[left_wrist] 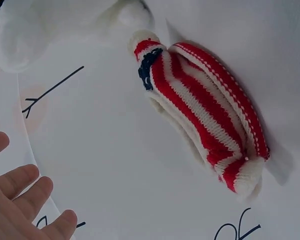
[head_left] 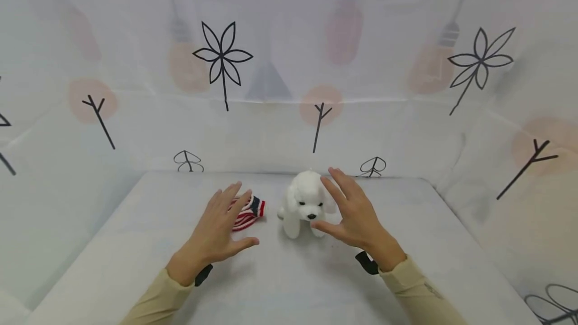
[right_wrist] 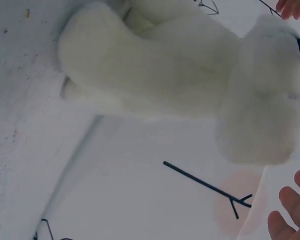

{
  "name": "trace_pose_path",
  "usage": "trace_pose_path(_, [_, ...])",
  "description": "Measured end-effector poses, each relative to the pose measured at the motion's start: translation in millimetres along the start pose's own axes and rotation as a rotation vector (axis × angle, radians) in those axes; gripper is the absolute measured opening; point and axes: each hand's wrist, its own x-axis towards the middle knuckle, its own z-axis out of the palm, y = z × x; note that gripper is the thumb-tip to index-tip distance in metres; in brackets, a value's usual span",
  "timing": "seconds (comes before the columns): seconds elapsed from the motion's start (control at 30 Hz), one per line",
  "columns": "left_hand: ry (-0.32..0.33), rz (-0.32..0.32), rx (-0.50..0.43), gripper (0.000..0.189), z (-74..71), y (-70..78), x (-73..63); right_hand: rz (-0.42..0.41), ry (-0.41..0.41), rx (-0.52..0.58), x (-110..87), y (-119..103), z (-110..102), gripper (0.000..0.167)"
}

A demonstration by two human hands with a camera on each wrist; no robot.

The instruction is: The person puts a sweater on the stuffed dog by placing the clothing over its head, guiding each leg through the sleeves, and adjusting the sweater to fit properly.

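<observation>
A white plush dog (head_left: 309,199) sits upright on the table, facing the head camera. To its left lies a small knitted garment (left_wrist: 200,105) with red and white stripes and a dark blue patch; in the head view the left hand partly covers it. My left hand (head_left: 221,227) hovers with fingers spread and holds nothing. My right hand (head_left: 356,214) is raised by the dog's right side in the picture, thumb and fingers apart, and overlaps the dog's edge in the head view. Whether it touches the dog is unclear; its fingers (right_wrist: 292,202) appear apart from the plush in the right wrist view.
The white table (head_left: 289,285) meets a white cloth backdrop (head_left: 280,134) printed with black flowers, twigs and pale coloured shapes. Cloth walls stand at the left and right too. Dark straps (head_left: 367,263) show at both wrists.
</observation>
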Motion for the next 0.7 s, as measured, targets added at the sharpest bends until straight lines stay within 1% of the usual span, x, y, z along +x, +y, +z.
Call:
trace_pose_path(0.1, [0.003,0.001,0.003,0.103,-3.3,-0.8,0.2,-0.035,-0.005,0.01,8.7,-4.4,3.2,0.088])
trace_pose_path(0.23, [-0.001,-0.01,-0.014,0.103,-8.9,-2.1,-0.6,-0.056,-0.062,0.015,20.9,-9.4,9.9,0.088])
trace_pose_path(0.4, [-0.019,-0.037,-0.035,0.103,-11.4,-4.1,-2.8,-0.067,-0.13,0.008,31.6,-15.4,19.3,0.088])
trace_pose_path(0.53, [-0.048,-0.068,-0.034,0.103,-11.6,-6.7,-5.8,-0.1,-0.138,-0.026,38.7,-21.0,25.8,0.087])
trace_pose_path(0.7, [-0.049,-0.089,-0.032,0.102,-11.8,-11.8,-11.3,-0.14,-0.141,-0.058,49.0,-31.3,32.5,0.085])
